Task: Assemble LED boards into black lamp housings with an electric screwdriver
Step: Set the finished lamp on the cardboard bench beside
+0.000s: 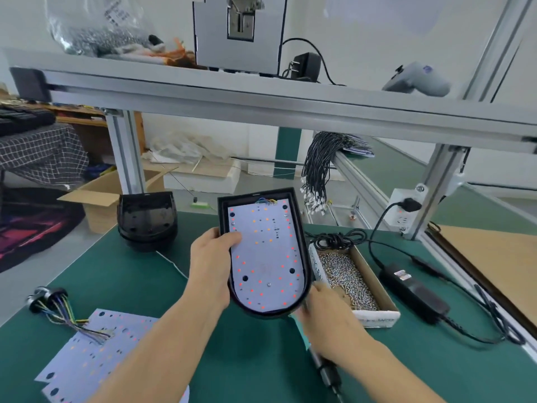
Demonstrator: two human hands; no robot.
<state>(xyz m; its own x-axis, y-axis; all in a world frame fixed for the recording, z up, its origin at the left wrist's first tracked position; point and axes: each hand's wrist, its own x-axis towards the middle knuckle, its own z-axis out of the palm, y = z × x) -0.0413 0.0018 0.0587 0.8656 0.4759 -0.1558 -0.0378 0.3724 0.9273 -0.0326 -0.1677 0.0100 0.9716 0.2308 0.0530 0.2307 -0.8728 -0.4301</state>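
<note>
Tabletop (122,286): green mat carrying everything; the work sits near its middle, tilted up off the surface
Lamp housing (302,234): black, rounded at the near end, held up at a slant by the left hand (210,266); thumb laid over the left edge onto the board, the other fingers out of sight behind the shell, so it is gripped
LED board (263,251): white, seated inside the housing; wires bunched at the far end; a few screws look already in, other holes still dark and open
Step in hand: I'd judge the next screw is being fetched; keep the thumb pressing the board flat so the holes stay lined up, and bring the bit square to the hole before driving
Right hand (328,315): blurred, fingers curled round the electric screwdriver (327,370), just beside the housing's near end
Screw box (374,283): open cardboard tray, touching the housing's right side; heaped with small silvery screws
Empty housings (146,221): stacked at the far left, nothing fitted inside
Spare boards (87,353): loose pile, near left
</note>
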